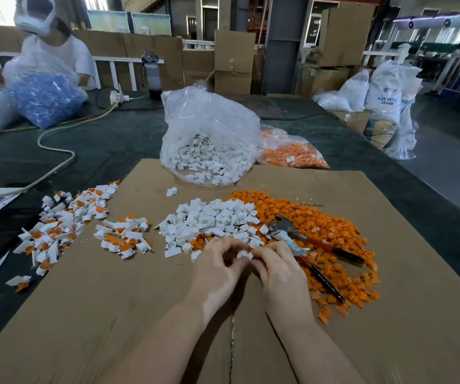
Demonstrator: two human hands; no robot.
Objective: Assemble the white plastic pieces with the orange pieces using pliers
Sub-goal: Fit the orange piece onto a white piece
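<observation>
My left hand point(217, 266) and my right hand point(277, 268) meet over the cardboard sheet point(107, 314), and together their fingertips pinch a small white plastic piece point(244, 254). Just beyond lies a heap of loose white pieces point(217, 220), beside a wide heap of orange pieces point(320, 234). The pliers point(301, 239), metal-jawed with red and black handles, lie on the orange heap right of my right hand, untouched. Joined white-and-orange pieces lie in two piles, one at the left point(62, 225) and a smaller one point(125, 236) nearer the middle.
A clear bag of white pieces point(209, 137) stands at the cardboard's far edge, with a bag of orange pieces point(289, 151) behind it to the right. Another person point(54, 45) sits at far left with a bag of blue parts point(43, 98). A cable point(57, 134) crosses the dark table.
</observation>
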